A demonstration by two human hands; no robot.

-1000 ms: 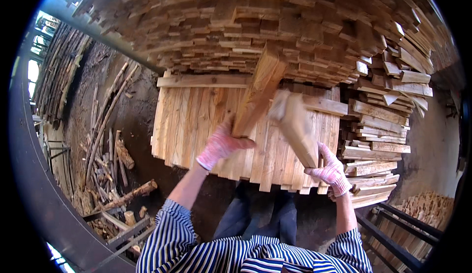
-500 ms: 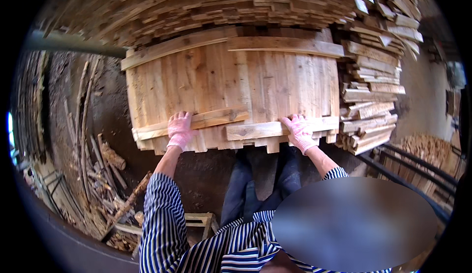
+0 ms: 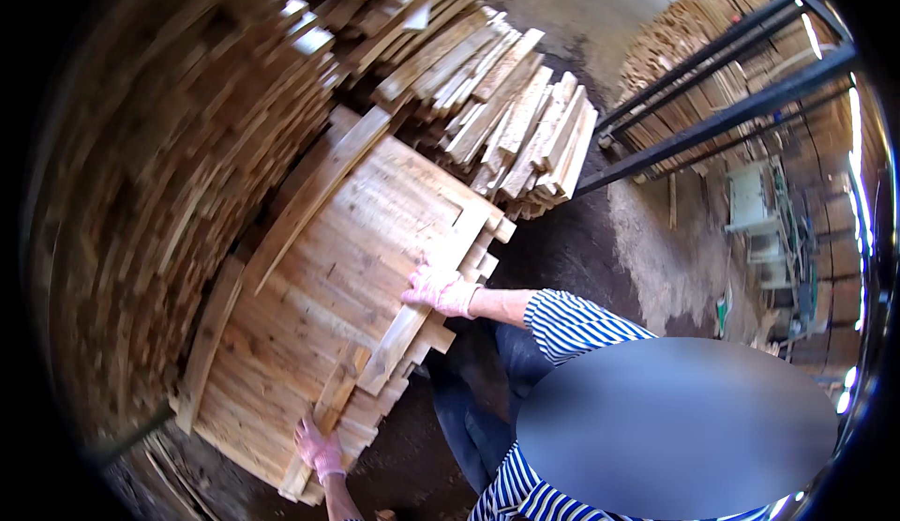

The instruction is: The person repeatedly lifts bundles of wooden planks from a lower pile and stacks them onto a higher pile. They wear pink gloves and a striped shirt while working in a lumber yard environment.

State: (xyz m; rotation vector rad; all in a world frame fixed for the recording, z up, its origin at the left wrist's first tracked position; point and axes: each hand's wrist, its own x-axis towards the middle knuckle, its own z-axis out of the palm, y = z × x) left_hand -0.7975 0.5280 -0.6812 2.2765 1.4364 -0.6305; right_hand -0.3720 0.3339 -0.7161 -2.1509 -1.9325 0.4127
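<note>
Wooden boards laid side by side form a wide panel (image 3: 309, 305) in front of me, tilted across the view. Two loose wooden strips lie along its near edge. My left hand (image 3: 319, 448), in a pink glove, grips the left wooden strip (image 3: 339, 385) near its outer end. The right wooden strip (image 3: 389, 347) is under my right hand (image 3: 441, 288), also gloved in pink, with the fingers curled over it near its middle. Two more strips, an upper one (image 3: 323, 193) and a lower one (image 3: 211, 343), lie along the panel's far edge.
A tall stack of boards (image 3: 159, 202) rises right behind the panel's far edge. Short planks (image 3: 525, 118) are piled beyond its right end. Black metal bars (image 3: 722, 113) stretch across the right. Farther off stands a pale machine or bench (image 3: 755, 207) by the wall.
The view has swung to the right, so the panel now appears slanted at the lower left. Both hands remain on the same near strips.
</note>
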